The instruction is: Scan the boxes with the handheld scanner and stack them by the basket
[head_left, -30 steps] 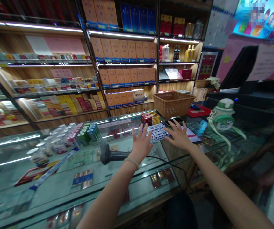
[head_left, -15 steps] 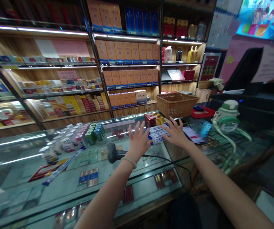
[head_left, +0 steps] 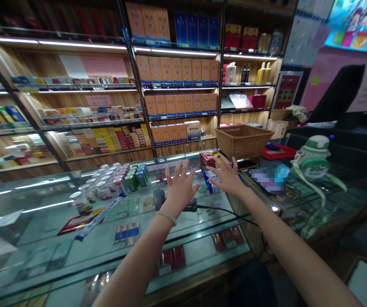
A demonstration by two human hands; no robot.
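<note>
My left hand (head_left: 180,187), fingers spread, hovers above the glass counter (head_left: 103,251), in front of a dark handheld scanner (head_left: 160,199) with a cable. Just right of it, my right hand (head_left: 226,177) is also spread, over blue and white stick packs (head_left: 211,186) that it partly hides. Behind those lies a stack of red and yellow packs (head_left: 207,158). To the left stand rows of small jars (head_left: 103,190) with white lids and green tubs (head_left: 132,182). One long blue and white stick pack (head_left: 98,217) lies across a flat red pack (head_left: 74,224).
A wicker basket (head_left: 244,143) stands at the counter's back. On the right are a phone (head_left: 266,181) with a lit screen and a green strapped bottle (head_left: 318,160). Shelves behind carry orange boxes (head_left: 177,70). Inside the counter lie several packs (head_left: 127,234).
The view has shifted, so the scene sits farther right. My left hand has moved left relative to the counter, over the scanner's handle. My right hand has shifted slightly left over the packs.
</note>
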